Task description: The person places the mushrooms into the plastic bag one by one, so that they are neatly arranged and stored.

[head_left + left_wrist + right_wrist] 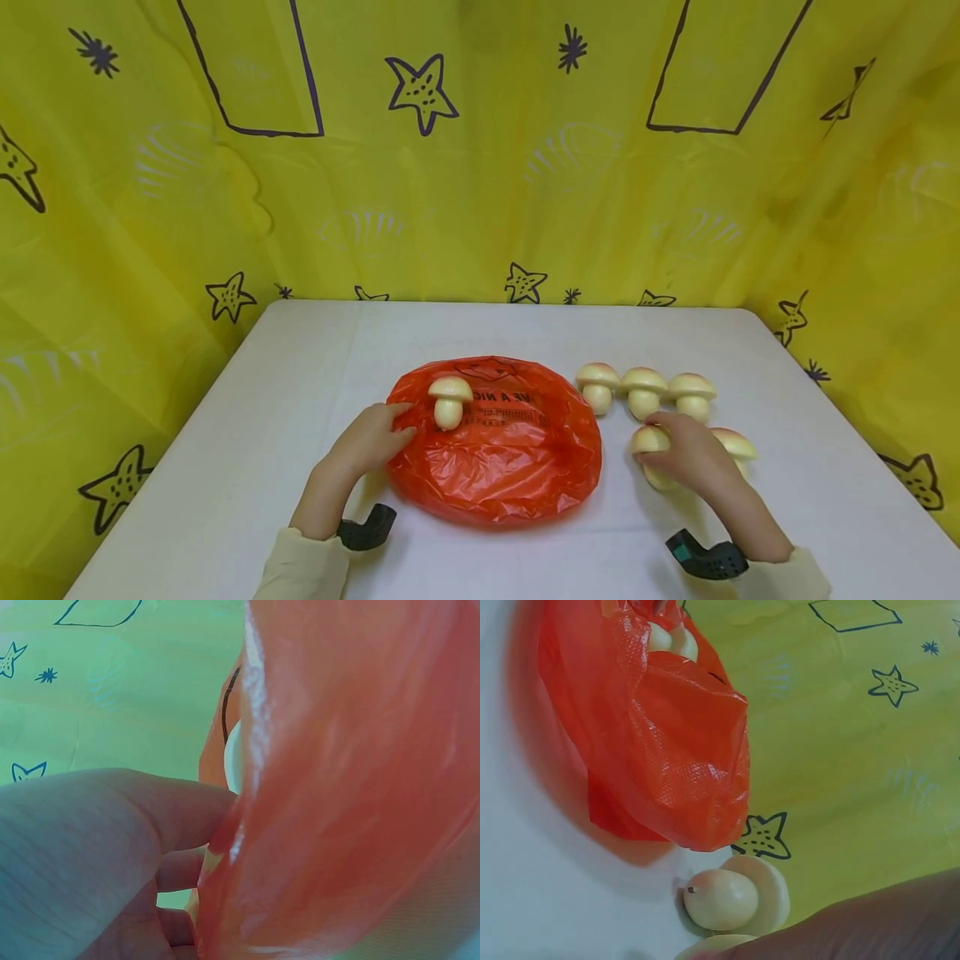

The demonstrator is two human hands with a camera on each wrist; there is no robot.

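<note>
A red plastic bag (517, 475) lies spread on the table, its mouth facing up, with dark mirrored print inside. One pale mushroom (450, 392) rests in it near the left side; the right wrist view also shows pale mushroom shapes (684, 643) in the bag's mouth. At the bag's left rim, my left hand (373, 437) pinches the plastic between thumb and fingers, some of them behind the film. To the right of the bag, my right hand (693, 454) grips a mushroom (651, 440) by thumb and fingers, low over the table.
Behind the right hand, three mushrooms (597, 387) stand in a row close to the bag's right rim. Another mushroom (735, 446) is partly hidden by that hand. A white table (300, 367) carries everything, and a yellow patterned curtain (480, 183) surrounds its back and sides.
</note>
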